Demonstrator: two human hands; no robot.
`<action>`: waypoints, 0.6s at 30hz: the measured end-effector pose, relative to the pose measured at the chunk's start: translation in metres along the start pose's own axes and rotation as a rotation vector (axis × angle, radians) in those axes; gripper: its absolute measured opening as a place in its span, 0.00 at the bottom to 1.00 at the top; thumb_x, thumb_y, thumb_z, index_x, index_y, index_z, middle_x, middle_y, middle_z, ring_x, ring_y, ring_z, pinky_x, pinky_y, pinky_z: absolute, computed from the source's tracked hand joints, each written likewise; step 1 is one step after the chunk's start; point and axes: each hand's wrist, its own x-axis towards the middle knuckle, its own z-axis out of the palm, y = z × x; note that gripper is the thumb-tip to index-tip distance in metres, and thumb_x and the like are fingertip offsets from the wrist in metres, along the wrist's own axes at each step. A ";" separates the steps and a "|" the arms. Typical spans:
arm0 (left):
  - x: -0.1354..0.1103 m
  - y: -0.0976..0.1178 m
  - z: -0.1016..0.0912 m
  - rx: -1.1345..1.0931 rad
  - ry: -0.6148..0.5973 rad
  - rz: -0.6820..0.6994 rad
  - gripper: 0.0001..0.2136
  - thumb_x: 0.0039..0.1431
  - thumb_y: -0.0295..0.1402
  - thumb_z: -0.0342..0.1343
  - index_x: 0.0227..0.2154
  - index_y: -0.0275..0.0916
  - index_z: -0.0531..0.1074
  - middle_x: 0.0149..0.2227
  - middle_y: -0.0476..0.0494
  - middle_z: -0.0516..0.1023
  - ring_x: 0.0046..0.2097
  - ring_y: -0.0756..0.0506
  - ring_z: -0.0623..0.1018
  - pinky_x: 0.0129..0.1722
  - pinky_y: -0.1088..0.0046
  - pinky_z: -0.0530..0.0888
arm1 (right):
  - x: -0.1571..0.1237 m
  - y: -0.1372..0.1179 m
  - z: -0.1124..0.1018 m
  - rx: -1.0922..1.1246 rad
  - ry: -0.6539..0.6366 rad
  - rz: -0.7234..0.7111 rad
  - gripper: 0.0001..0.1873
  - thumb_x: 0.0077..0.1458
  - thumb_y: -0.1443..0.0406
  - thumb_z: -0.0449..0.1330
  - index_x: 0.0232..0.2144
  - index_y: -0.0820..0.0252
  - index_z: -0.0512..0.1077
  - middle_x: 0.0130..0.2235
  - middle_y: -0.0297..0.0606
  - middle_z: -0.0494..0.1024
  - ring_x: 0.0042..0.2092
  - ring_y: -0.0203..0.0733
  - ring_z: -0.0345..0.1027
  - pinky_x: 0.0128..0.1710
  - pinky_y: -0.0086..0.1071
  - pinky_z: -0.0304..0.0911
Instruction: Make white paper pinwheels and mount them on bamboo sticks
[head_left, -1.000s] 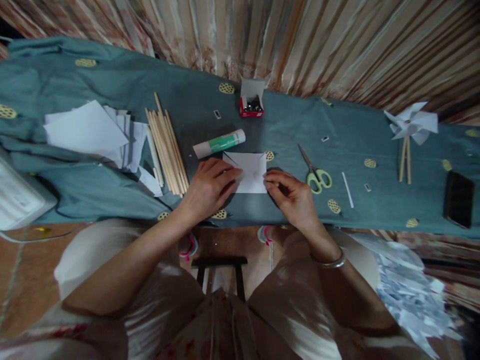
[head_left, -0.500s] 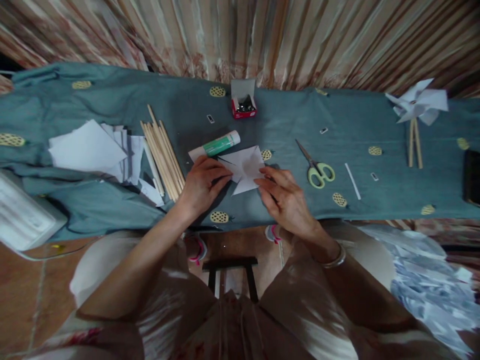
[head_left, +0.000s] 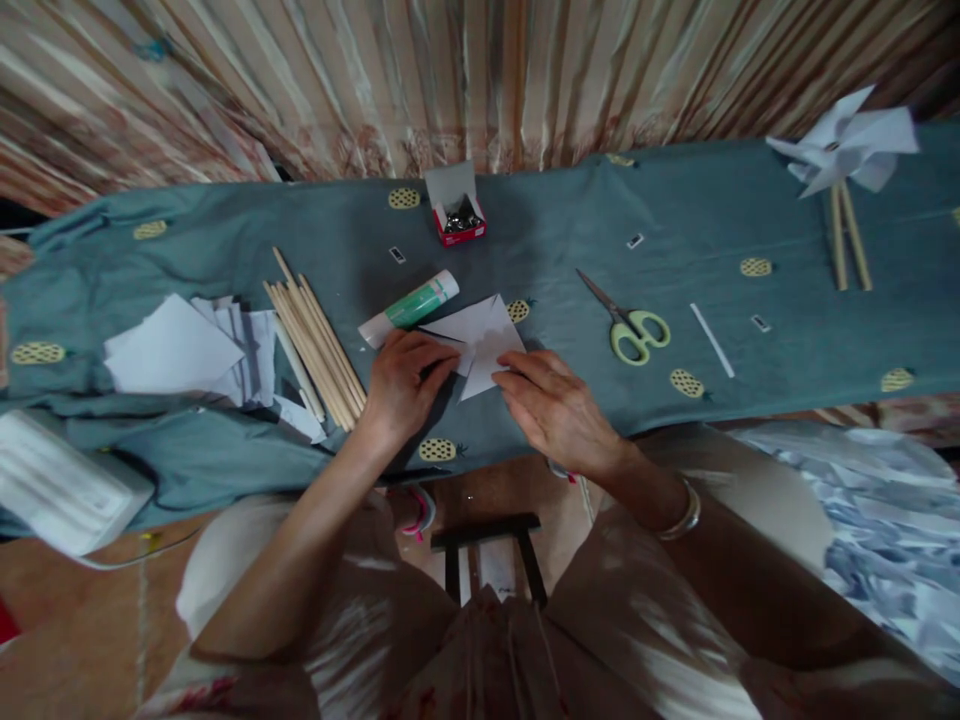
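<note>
A white paper square (head_left: 487, 335), cut inward from its corners, lies in front of me between both hands. My left hand (head_left: 409, 385) pinches a cut flap at the paper's left side. On the right edge, the fingers of my right hand (head_left: 551, 405) close on the sheet. Just beyond my left hand lies a green and white glue stick (head_left: 416, 305). Green-handled scissors (head_left: 626, 325) rest to the right, blades slightly apart. An uncapped red box of shiny metal pins (head_left: 459, 212) stands behind the glue.
Wooden sticks (head_left: 315, 345) and a stack of white paper (head_left: 176, 345) lie left. A white box-shaped device (head_left: 67, 480) with a cable sits at the near left edge. Far right is a paper pinwheel (head_left: 844, 145) on sticks. A thin white strip (head_left: 711, 340) lies beyond the scissors.
The camera view has tilted and shifted a little. My hands keep their hold on the paper; the left-hand flap looks bent slightly further inward.
</note>
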 end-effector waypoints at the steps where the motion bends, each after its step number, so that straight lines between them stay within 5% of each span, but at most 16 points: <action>1: 0.001 0.001 0.000 0.003 -0.004 -0.007 0.09 0.64 0.33 0.56 0.35 0.39 0.82 0.36 0.43 0.82 0.40 0.43 0.77 0.44 0.63 0.73 | 0.000 0.000 0.000 -0.001 0.000 -0.001 0.15 0.65 0.70 0.52 0.47 0.64 0.76 0.52 0.49 0.78 0.51 0.49 0.69 0.54 0.43 0.69; 18: 0.004 0.003 0.005 -0.005 0.028 -0.050 0.07 0.63 0.34 0.58 0.35 0.42 0.81 0.35 0.45 0.83 0.40 0.43 0.78 0.46 0.62 0.73 | 0.000 -0.001 0.001 0.023 0.025 0.002 0.14 0.64 0.70 0.53 0.46 0.66 0.77 0.51 0.50 0.78 0.50 0.51 0.69 0.54 0.45 0.69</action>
